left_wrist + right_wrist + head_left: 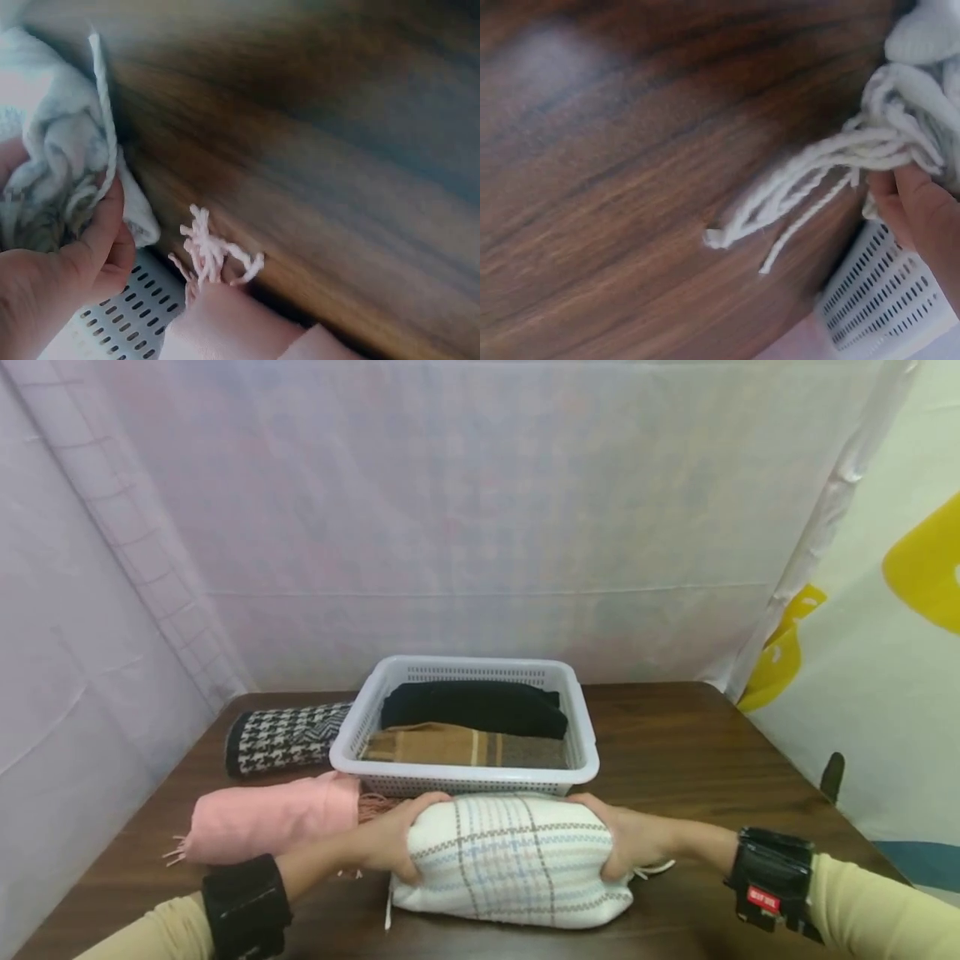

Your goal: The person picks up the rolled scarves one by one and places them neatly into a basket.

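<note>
White scarf [513, 860], one, is gripped in the fingers of left hand [390, 842] and right hand [633, 842] before one basket [465, 772]; its two cloths [472, 708] are shown only overhead.

Booth walled with pale sheets [480, 510]

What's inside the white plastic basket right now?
The basket holds a dark cloth bundle at the back and a brown-and-gray striped cloth in front. They hide its floor and anything underneath.
</note>
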`<state>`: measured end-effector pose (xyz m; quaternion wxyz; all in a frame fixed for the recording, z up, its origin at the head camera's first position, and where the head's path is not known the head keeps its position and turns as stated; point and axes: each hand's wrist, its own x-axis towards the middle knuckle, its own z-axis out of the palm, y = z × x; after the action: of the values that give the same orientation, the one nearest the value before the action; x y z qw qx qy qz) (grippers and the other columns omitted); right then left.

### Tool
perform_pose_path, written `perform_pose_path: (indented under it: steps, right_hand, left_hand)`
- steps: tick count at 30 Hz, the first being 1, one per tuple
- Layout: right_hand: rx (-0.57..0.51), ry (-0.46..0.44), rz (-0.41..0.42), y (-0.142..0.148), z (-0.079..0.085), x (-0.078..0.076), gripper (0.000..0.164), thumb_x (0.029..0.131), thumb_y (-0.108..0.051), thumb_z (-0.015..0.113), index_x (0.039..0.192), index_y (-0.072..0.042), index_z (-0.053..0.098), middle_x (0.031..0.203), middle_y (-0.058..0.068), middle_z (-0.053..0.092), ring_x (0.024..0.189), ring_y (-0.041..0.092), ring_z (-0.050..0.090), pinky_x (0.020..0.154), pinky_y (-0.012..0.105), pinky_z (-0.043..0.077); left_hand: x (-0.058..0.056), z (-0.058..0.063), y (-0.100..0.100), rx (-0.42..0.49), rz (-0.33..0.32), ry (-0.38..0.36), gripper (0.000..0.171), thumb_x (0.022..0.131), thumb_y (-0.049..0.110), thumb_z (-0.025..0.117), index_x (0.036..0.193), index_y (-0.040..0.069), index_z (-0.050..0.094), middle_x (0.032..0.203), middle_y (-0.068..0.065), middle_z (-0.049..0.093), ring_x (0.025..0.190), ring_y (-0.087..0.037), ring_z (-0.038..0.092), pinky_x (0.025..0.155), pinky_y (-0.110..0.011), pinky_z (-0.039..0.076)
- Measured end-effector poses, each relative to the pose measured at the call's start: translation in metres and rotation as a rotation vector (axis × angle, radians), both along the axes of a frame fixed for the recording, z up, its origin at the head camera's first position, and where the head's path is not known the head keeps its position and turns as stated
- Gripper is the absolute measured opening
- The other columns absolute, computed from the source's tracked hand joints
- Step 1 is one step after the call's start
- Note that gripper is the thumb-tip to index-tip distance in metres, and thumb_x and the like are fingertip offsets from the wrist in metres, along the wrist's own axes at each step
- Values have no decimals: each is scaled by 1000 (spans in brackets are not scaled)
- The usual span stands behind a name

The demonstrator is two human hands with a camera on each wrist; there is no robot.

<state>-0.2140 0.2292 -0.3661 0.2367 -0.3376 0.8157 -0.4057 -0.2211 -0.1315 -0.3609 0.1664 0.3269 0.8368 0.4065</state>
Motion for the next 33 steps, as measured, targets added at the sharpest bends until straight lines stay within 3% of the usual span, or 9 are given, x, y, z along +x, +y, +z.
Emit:
perform_pose_path:
  steps: [3, 9, 14, 18, 22, 26, 29, 33]
  right_hand:
    - [-47, -25, -8, -4, -5, 0, 94, 55, 7, 68, 135, -4, 21, 116, 15, 47, 99, 22, 50, 84, 26, 42]
    - [-132, -96, -22, -11, -4, 0, 91, 53, 12, 64, 133, -3, 24, 116, 17, 44, 99, 26, 49, 85, 29, 44]
    - [-191, -173, -24, -13, 10, 7, 90, 54, 12, 64, 133, 0, 22, 116, 17, 44, 99, 26, 49, 84, 33, 44]
    - [-175, -231, -50, -11, 29, 17, 92, 55, 10, 64, 136, -3, 21, 118, 16, 43, 100, 27, 49, 84, 36, 44]
    - [-139, -246, -73, -11, 58, 25, 92, 56, 6, 66, 136, -6, 22, 118, 18, 44, 99, 29, 50, 83, 39, 45]
    - [-144, -231, -84, -10, 91, 20, 90, 59, 4, 67, 136, -6, 21, 116, 19, 46, 98, 30, 51, 82, 42, 47]
    - [-166, -198, -107, -11, 115, 8, 91, 60, 2, 67, 137, -7, 19, 117, 20, 46, 98, 31, 52, 83, 42, 46]
    - [-193, -139, -185, -13, 141, -18, 94, 61, 1, 65, 140, -10, 17, 117, 18, 45, 95, 29, 52, 83, 40, 46]
  left_hand:
    - [3, 0, -5, 51, 41, -73, 97, 41, -14, 67, 131, 6, 38, 115, -18, 46, 97, -26, 46, 78, -35, 43]
    - [7, 5, -11, 89, 118, -81, 96, 40, -13, 66, 131, 8, 42, 114, -18, 49, 94, -25, 47, 73, -34, 45]
    - [11, 17, -15, 123, 137, -139, 99, 40, -12, 66, 134, 10, 41, 117, -20, 47, 94, -26, 47, 70, -34, 48]
    - [17, 32, -16, 108, 151, -180, 100, 42, -11, 67, 135, 13, 41, 120, -20, 44, 94, -26, 47, 69, -35, 49]
    - [23, 56, -18, 90, 199, -237, 102, 42, -8, 68, 136, 20, 40, 124, -19, 41, 96, -26, 47, 73, -33, 47]
    - [24, 89, -23, 165, 233, -302, 107, 47, -6, 68, 142, 24, 28, 122, -20, 41, 91, -25, 51, 73, -36, 48]
    - [15, 112, -28, 245, 260, -286, 106, 54, -4, 68, 144, 22, 19, 117, -22, 42, 88, -25, 52, 73, -37, 49]
    - [-9, 133, -30, 323, 296, -199, 98, 59, -5, 64, 143, 14, 17, 115, -20, 40, 91, -24, 49, 75, -37, 48]
